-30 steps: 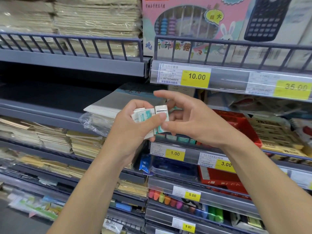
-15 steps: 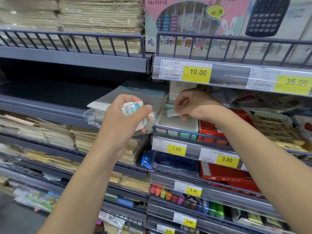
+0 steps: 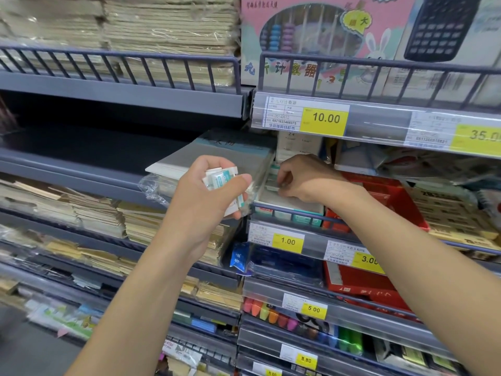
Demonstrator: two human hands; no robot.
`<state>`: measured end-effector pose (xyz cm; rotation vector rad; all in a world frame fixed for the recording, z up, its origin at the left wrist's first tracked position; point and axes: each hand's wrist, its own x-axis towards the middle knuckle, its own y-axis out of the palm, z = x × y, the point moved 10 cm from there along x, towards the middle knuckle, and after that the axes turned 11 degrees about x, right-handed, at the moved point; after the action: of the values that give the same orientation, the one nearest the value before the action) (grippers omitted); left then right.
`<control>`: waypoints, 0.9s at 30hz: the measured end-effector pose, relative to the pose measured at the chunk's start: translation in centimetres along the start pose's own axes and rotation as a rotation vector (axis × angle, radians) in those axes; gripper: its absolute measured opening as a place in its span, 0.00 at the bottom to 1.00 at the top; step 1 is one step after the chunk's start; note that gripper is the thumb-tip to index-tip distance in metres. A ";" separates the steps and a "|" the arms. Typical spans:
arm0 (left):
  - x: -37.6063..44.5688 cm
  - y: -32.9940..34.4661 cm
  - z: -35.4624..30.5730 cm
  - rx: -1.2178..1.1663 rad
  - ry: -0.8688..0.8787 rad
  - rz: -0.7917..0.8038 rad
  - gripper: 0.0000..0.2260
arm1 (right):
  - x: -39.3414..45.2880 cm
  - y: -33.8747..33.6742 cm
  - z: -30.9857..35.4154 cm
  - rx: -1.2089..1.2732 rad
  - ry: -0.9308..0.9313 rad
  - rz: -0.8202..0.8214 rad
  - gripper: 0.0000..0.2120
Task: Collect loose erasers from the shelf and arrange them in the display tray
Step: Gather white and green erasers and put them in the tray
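My left hand (image 3: pixel 206 194) grips a bunch of several white erasers with teal sleeves (image 3: pixel 221 179) in front of the shelf. My right hand (image 3: pixel 306 179) reaches into the shelf above the 1.00 price tag, its fingers curled down over a white display tray (image 3: pixel 290 203). A small white eraser (image 3: pixel 272 188) shows at its fingertips; whether the fingers pinch it or only touch it is unclear. Teal-labelled erasers (image 3: pixel 301 219) line the tray's front behind the rail.
A red box (image 3: pixel 379 196) stands right of the tray. A plastic-wrapped flat pack (image 3: pixel 217 156) juts out just left of it. The grey rail with price tags (image 3: pixel 288 241) runs below. Stacks of paper books (image 3: pixel 89 210) fill the left shelves.
My right hand left the bunch in my left hand, carried one eraser into the shelf and lowered it onto the tray. My left hand stayed in place with the rest.
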<state>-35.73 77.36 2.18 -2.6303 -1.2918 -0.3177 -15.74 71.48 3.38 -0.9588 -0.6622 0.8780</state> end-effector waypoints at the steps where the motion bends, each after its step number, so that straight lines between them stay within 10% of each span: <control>1: 0.0 0.0 0.1 -0.003 -0.002 0.005 0.08 | 0.2 0.2 -0.1 -0.005 -0.007 -0.005 0.07; 10: -0.3 0.6 0.0 -0.002 -0.007 0.055 0.10 | 0.0 -0.3 0.1 0.055 -0.041 -0.007 0.04; 16: -0.6 1.3 -0.9 0.048 0.052 0.091 0.16 | -5.2 -1.3 4.3 0.854 -0.193 0.170 0.13; 27: -1.0 2.0 -1.9 0.148 0.111 0.118 0.20 | -7.9 -3.0 6.7 0.792 -0.328 0.125 0.05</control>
<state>-34.93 74.88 3.60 -2.5132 -1.0774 -0.3304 -23.98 66.52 8.20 -0.1435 -0.4602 1.2893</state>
